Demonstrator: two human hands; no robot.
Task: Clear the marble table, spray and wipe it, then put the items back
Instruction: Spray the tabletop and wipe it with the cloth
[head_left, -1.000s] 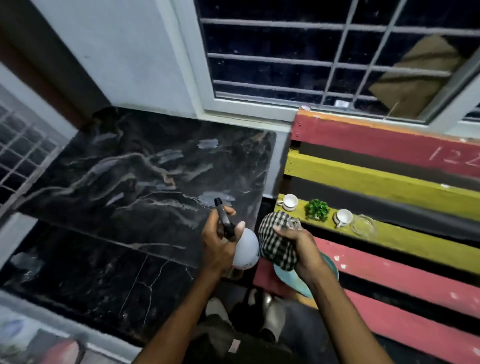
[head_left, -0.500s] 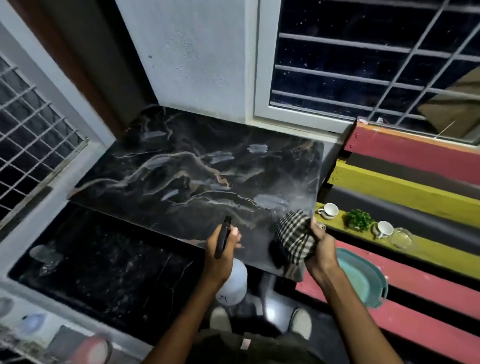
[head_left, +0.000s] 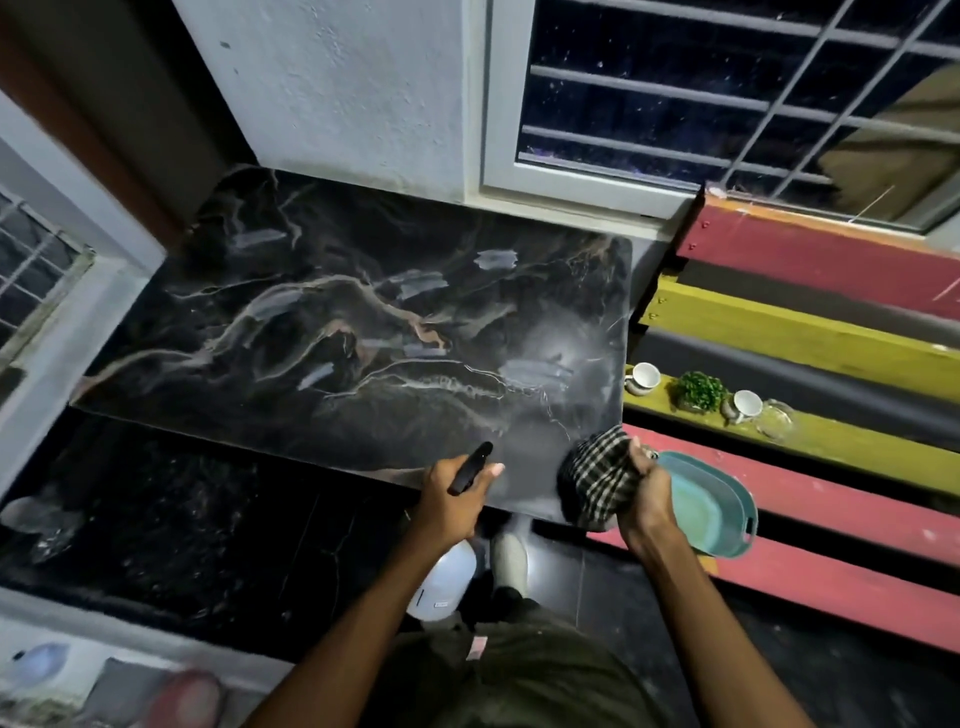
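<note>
Dark marble tabletop (head_left: 322, 332) lies bare, so mist can land. Left hand (head_left: 452, 493) has its grip clenched around the spray bottle (head_left: 444, 579), nozzle aimed over the near edge; right hand (head_left: 647, 488) bunches the checked cloth (head_left: 597, 475) ready to wipe. Cups (head_left: 644, 376) wait on the bench (head_left: 831, 441).

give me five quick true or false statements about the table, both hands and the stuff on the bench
1. The left hand holds a spray bottle. True.
2. The right hand is empty. False: it grips a bunched checkered cloth.
3. Two white cups and a small green plant stand on the marble table. False: they stand on the yellow slat of the bench.
4. A pale misty patch shows on the table's right part. True.
5. The teal tray lies on the marble table. False: it lies on the bench, beside the right hand.
</note>
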